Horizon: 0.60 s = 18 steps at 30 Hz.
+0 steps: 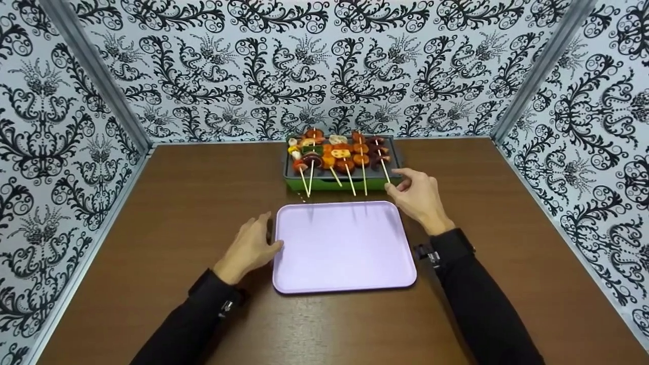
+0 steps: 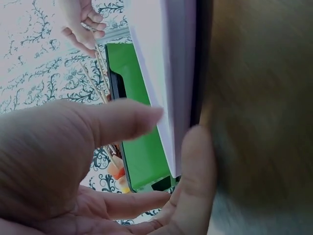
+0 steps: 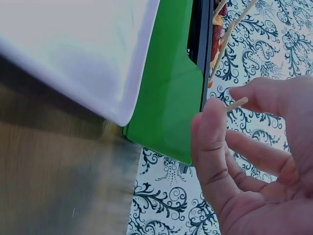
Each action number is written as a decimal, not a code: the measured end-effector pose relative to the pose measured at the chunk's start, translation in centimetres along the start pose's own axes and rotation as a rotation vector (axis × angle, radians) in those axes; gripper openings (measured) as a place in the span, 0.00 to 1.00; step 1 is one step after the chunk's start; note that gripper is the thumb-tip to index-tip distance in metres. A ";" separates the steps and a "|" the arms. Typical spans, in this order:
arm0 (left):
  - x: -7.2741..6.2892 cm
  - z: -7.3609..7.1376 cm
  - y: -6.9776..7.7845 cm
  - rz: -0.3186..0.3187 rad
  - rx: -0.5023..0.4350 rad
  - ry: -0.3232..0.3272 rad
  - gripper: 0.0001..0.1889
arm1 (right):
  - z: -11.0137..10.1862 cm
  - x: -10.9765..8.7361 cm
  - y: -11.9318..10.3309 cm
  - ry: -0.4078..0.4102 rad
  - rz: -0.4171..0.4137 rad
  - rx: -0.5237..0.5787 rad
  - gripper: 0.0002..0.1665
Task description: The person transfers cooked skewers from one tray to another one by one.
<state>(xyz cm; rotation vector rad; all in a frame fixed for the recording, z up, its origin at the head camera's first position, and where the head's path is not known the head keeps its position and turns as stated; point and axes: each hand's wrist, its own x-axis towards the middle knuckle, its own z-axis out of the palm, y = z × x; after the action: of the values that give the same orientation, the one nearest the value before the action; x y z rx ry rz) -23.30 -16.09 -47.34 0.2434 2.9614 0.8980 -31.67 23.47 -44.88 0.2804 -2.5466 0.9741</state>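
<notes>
Dark-red food skewer with pale wooden stick (image 1: 383, 160): on right end of green-and-black rectangular grill (image 1: 376, 184), tip at right hand (image 1: 418, 198), fingers about it; whether pinched, cannot tell. Left hand (image 1: 248, 248) relaxed, well apart, thumb over rim of lilac rectangular tray (image 1: 345, 248). Six skewers, one grill, one tray.

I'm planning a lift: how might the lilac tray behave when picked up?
The lilac tray looks likely to stay stiff, given its flat base and raised rim. Its shallow build suggests lightness for its size. Its smooth surface may let items slide if tilted.
</notes>
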 end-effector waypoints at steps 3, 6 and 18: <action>-0.1 0.0 -0.1 0.016 -0.019 0.017 0.39 | 0.0 0.1 -0.2 -0.025 0.023 0.012 0.25; -0.2 0.0 0.0 0.005 -0.113 -0.001 0.37 | -0.1 0.2 -0.3 -0.047 0.048 0.041 0.24; -0.4 0.2 0.3 -0.018 -0.269 -0.051 0.32 | -1.1 1.7 -1.4 -0.127 0.205 0.088 0.11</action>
<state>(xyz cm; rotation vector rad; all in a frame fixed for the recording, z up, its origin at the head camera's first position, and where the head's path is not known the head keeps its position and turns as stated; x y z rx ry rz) -22.84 -15.79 -47.29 0.2248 2.7500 1.2509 -32.41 23.10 -42.62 0.1098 -2.6923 1.1815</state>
